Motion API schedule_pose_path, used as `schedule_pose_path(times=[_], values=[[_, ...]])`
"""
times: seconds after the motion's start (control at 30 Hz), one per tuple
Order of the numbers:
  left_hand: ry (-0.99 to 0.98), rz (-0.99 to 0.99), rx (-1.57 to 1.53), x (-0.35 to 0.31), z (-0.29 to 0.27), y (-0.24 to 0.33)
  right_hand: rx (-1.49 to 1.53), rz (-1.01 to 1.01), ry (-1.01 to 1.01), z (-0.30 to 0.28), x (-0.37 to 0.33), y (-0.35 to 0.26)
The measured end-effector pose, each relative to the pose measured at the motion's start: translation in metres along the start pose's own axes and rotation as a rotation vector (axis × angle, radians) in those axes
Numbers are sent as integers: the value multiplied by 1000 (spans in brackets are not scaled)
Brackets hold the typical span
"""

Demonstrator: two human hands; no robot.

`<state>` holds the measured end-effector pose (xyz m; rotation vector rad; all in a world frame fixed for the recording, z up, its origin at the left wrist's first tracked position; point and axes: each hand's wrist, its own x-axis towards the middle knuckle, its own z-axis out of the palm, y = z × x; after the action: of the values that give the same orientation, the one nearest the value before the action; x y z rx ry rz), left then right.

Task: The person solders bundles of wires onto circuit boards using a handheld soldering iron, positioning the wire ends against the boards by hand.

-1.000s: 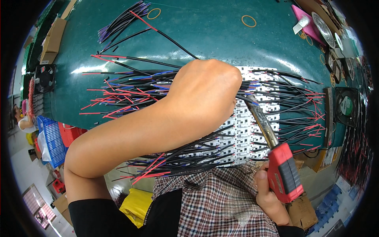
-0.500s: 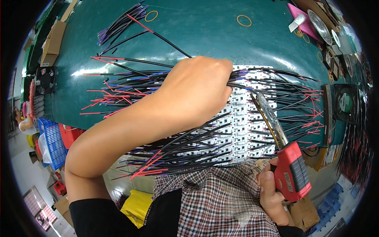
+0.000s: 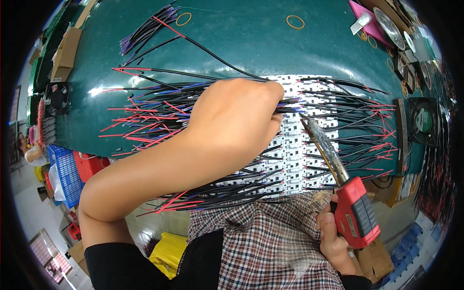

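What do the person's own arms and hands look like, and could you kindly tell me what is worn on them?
The left hand and right hand are both ungloved, with no watch or bracelet visible. On the left, a plain black sleeve ends above the elbow; a dark sleeve shows at the lower edge on the right.

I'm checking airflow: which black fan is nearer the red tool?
The green-centred fan, right of the red tool in the right hand; the dark-centred fan stands far left.
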<state>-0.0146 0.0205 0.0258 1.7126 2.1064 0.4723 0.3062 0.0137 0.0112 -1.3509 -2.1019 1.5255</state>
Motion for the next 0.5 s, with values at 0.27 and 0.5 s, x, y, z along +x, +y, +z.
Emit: schedule_pose_path(times=[0.27, 0.5], values=[[-10, 7, 92, 0, 7, -3, -85, -36, 3, 7, 10, 1], [8, 23, 77, 0, 12, -3, -117, -108, 1, 12, 15, 6]])
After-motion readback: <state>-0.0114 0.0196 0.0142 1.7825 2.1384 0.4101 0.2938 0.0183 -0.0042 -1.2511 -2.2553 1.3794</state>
